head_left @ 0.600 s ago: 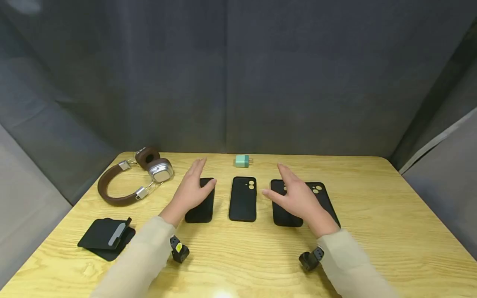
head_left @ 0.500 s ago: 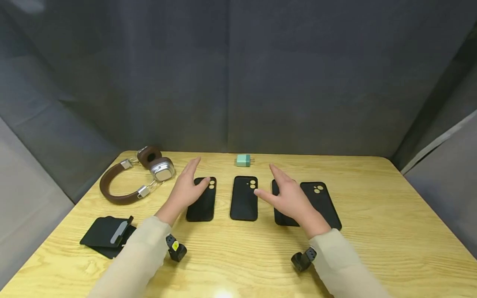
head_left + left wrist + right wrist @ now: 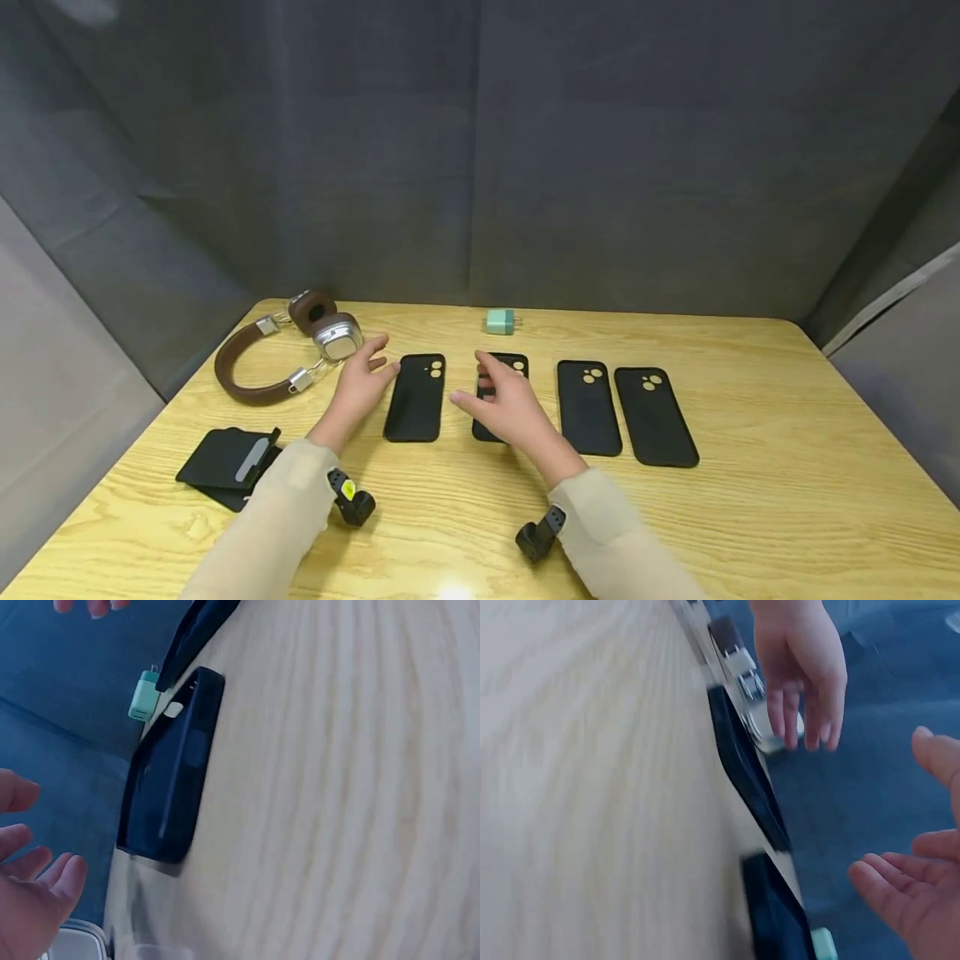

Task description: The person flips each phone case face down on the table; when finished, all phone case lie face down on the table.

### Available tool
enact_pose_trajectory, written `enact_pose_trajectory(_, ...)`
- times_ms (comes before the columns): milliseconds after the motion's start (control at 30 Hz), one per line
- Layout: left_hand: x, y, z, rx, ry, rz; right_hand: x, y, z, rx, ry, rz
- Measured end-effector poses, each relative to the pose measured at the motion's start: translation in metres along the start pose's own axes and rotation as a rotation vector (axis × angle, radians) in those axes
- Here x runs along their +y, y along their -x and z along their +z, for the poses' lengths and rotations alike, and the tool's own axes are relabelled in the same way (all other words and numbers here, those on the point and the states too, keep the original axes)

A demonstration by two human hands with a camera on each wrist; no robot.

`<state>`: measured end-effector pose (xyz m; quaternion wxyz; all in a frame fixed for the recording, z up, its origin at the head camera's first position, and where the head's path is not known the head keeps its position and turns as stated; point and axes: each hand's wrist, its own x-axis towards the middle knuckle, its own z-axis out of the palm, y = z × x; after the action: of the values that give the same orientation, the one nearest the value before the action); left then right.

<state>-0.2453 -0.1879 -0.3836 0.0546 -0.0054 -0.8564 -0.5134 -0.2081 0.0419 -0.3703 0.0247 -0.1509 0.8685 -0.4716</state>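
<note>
Several black phone cases lie in a row on the wooden table. My left hand [image 3: 362, 390] hovers beside the leftmost phone case [image 3: 416, 400], its fingers loosely bent and nothing in them. In the head view my right hand [image 3: 513, 408] overlaps the second phone case [image 3: 491, 429], covering much of it; thumb and fingers are spread apart and hold nothing. To the right are a third phone case [image 3: 588, 412] and another phone case [image 3: 656, 421] with camera cutouts. The left wrist view shows the nearest phone case [image 3: 169, 772] below and apart from the left hand's fingers.
Brown headphones [image 3: 258, 367] lie at the back left. A black folded wallet-like holder [image 3: 225, 458] with a grey strip lies near the left sleeve. A mint-green charger plug [image 3: 500, 322] sits behind the phone cases. Grey curtains [image 3: 480, 150] close off the back.
My right hand has moved left, from over the right-hand phone cases to the second one. My left hand has shifted slightly left, off the leftmost case, its fingers more bent. The phone cases stay put.
</note>
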Motion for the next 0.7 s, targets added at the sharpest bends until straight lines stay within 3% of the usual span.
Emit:
enact_pose_trajectory(133,-0.006,-0.002,0.001,-0.018,0.031,-0.005,-0.001,-0.006,0.019,-0.007,-0.088,0.05)
enact_pose_trajectory(333,-0.011,-0.003,0.004,-0.033,0.092,-0.067,0.001,-0.013,0.038,-0.004,-0.157,0.105)
enact_pose_trajectory(700,-0.02,-0.01,0.009,-0.06,0.183,-0.162,0.006,-0.024,0.057,0.0,-0.11,0.166)
